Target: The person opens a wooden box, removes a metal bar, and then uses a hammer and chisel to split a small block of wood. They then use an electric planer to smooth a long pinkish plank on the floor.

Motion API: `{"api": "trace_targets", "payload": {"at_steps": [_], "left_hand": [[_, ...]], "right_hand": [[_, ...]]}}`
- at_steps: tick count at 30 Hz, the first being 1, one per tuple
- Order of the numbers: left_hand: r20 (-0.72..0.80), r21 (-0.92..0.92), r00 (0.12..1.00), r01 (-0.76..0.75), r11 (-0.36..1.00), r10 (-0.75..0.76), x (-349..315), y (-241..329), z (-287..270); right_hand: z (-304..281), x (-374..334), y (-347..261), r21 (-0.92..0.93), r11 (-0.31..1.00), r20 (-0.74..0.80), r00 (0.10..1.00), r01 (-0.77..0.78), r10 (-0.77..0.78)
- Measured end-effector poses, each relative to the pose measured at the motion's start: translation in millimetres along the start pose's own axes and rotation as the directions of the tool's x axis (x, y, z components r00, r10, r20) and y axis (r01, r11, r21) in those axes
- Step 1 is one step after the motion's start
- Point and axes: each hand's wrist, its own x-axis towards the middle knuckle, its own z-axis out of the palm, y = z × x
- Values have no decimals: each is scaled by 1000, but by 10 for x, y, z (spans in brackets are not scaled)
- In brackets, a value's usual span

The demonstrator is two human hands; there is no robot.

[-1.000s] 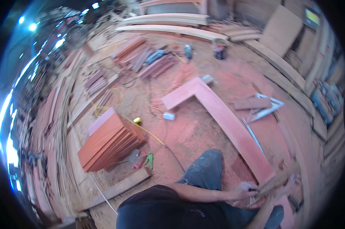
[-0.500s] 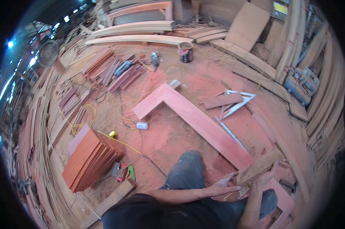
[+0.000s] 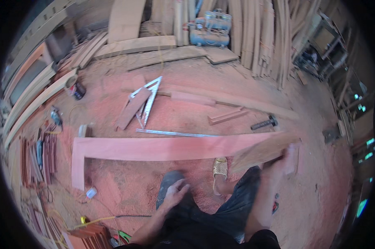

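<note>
My right hand (image 3: 287, 161) grips one end of a short brown wooden board (image 3: 260, 153), smeared by motion. The board lies over the right part of a long pink L-shaped wooden piece (image 3: 154, 148) on the floor; whether the two touch I cannot tell. Over my left knee, my left hand (image 3: 175, 193) is empty, its fingers loosely apart. Beyond the pink piece are a thin metal rule (image 3: 175, 133) and a hammer (image 3: 264, 123) with a dark handle.
A silver triangular square (image 3: 154, 92) lies partly under a reddish board (image 3: 133, 108). Small pink offcuts (image 3: 226, 116) sit near the hammer. A blue compressor (image 3: 211, 31) stands against upright planks at the back. Stacked reddish slats (image 3: 50, 159) and cords occupy the left.
My view has swung to the right. The left hand has come away from the brown board to my knee, while the right hand still holds the board, now over the pink piece.
</note>
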Motion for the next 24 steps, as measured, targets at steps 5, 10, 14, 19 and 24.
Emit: {"api": "trace_targets", "payload": {"at_steps": [5, 10, 14, 19, 24], "left_hand": [[134, 148, 991, -4, 989, -16, 576, 149, -141], [237, 197, 971, -76, 977, 28, 1624, 529, 308], [375, 280, 905, -317, 906, 201, 2760, 783, 1311], [496, 324, 790, -554, 767, 361, 4321, 726, 3256], [609, 569, 689, -725, 388, 394, 5669, 97, 4870]], "right_hand": [[-920, 665, -1029, -422, 881, -103, 955, 211, -278], [-2198, 1055, -483, -651, 758, -436, 837, -38, -332], [-3237, 1287, 434, -555, 828, -439, 874, -80, -209], [-4103, 1578, 1301, -595, 797, -313, 882, 108, -353], [-4908, 1008, 1498, -760, 622, -277, 960, -187, -50]]}}
